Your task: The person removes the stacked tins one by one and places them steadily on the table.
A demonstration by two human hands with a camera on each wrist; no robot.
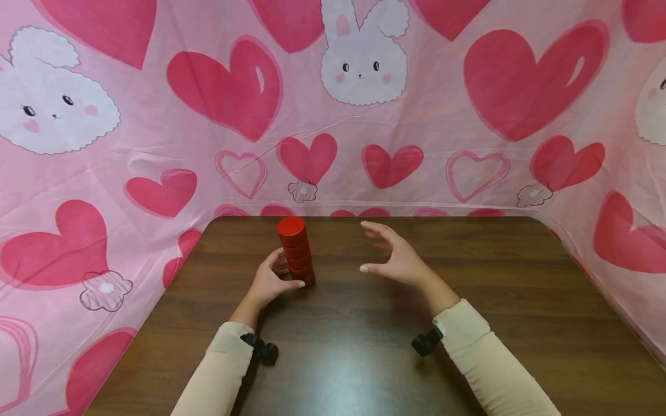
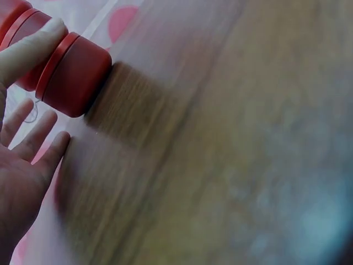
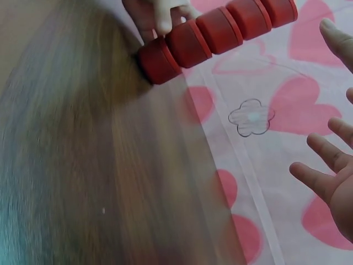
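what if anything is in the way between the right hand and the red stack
Nothing visible stands between the right hand and the red stack; in the head view, only tabletop shows in that gap. The left hand is at the stack's left side, thumb in front.

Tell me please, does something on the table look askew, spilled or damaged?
Nothing stands out. The red cans stand stacked roughly in line on the table; their slight lean in the head view is probably perspective. No spill or damage shows.
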